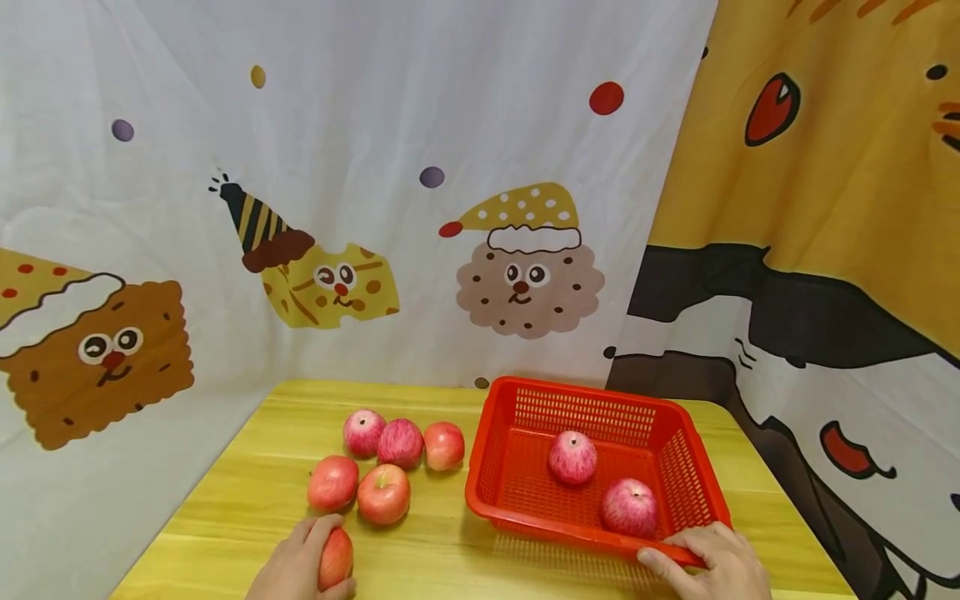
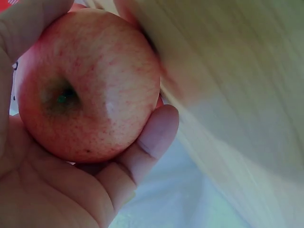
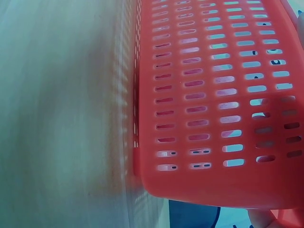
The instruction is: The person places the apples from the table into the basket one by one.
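At the near left of the table my left hand grips an apple; in the left wrist view, thumb and fingers curl round this red apple. Several other red apples stand in a loose group just beyond that hand. My right hand holds the near right corner of a red plastic basket, its fingers over the rim. Inside the basket lie two apples, one near the middle and one nearer the front. The right wrist view shows the slotted basket wall close up.
The yellow wood-grain table ends at a white curtain with cartoon prints behind and at the left. A yellow, black and white printed cloth hangs along the right side.
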Tool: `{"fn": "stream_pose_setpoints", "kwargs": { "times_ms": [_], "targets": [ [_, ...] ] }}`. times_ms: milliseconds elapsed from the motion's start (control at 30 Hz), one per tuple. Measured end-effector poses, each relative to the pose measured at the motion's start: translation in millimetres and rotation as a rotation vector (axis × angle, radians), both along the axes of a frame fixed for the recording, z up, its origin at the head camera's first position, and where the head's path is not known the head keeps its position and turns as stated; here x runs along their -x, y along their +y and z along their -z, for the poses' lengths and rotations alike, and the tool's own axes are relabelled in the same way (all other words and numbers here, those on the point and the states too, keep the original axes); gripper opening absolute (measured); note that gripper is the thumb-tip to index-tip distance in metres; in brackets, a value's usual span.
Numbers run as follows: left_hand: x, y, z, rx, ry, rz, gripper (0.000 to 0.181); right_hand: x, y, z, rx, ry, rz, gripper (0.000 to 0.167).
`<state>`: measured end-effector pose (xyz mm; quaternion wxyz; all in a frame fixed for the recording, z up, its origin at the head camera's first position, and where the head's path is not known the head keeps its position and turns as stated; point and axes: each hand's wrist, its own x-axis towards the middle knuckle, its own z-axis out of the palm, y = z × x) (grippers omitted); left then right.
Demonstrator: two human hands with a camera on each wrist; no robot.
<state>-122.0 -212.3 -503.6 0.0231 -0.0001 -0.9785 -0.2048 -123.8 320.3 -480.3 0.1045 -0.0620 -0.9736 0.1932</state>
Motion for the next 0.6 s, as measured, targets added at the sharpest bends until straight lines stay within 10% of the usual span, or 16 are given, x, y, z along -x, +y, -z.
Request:
{"fn": "stream_pose_setpoints", "kwargs": {
  "times_ms": [600],
  "targets": [
    [-9.4, 5.1, -6.3, -0.042, 0.082, 0.0, 0.091, 4.0, 2.1, -0.5, 0.01, -0.078, 0.017, 0.057]
  ]
}}
